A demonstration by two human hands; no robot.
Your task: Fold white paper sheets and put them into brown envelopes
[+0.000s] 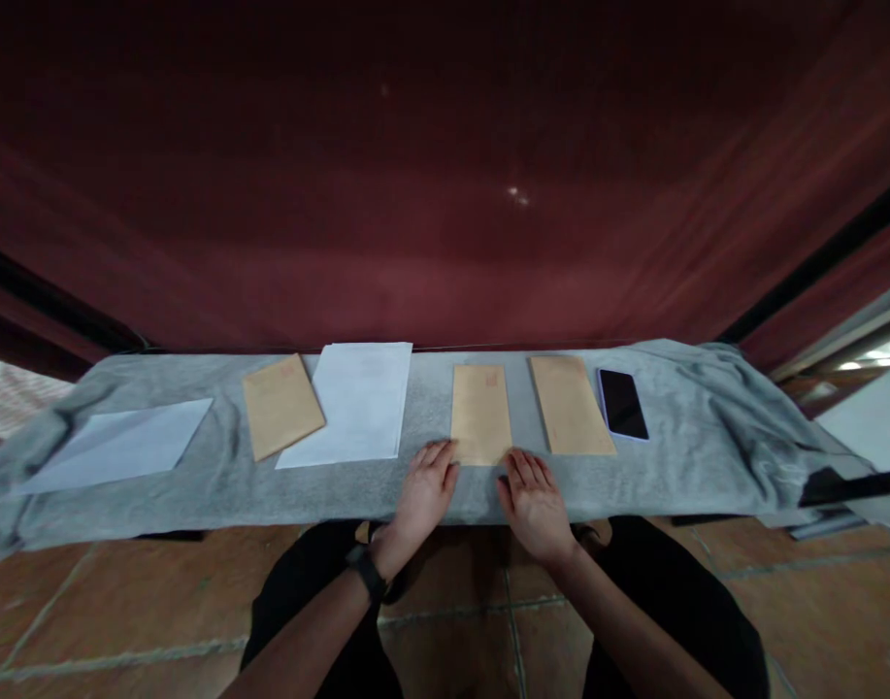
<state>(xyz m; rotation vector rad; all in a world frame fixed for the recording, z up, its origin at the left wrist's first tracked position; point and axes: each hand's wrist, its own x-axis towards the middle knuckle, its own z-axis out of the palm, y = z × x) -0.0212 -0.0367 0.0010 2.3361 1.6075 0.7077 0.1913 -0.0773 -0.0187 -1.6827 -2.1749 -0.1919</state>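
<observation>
A brown envelope (480, 414) lies flat in the middle of a low bench covered with grey cloth (218, 485). My left hand (424, 493) rests flat on the cloth, its fingertips touching the envelope's near left corner. My right hand (533, 502) lies flat too, fingers stretched out, fingertips at the envelope's near right corner. Neither hand holds anything. A black band is on my left wrist.
Another brown envelope (570, 404) and a dark phone (622, 403) lie to the right. Left of centre are a white sheet (357, 403), a third brown envelope (280, 405) and a white sheet (120, 445) at far left. A dark red curtain (445, 194) hangs behind. Tiled floor below.
</observation>
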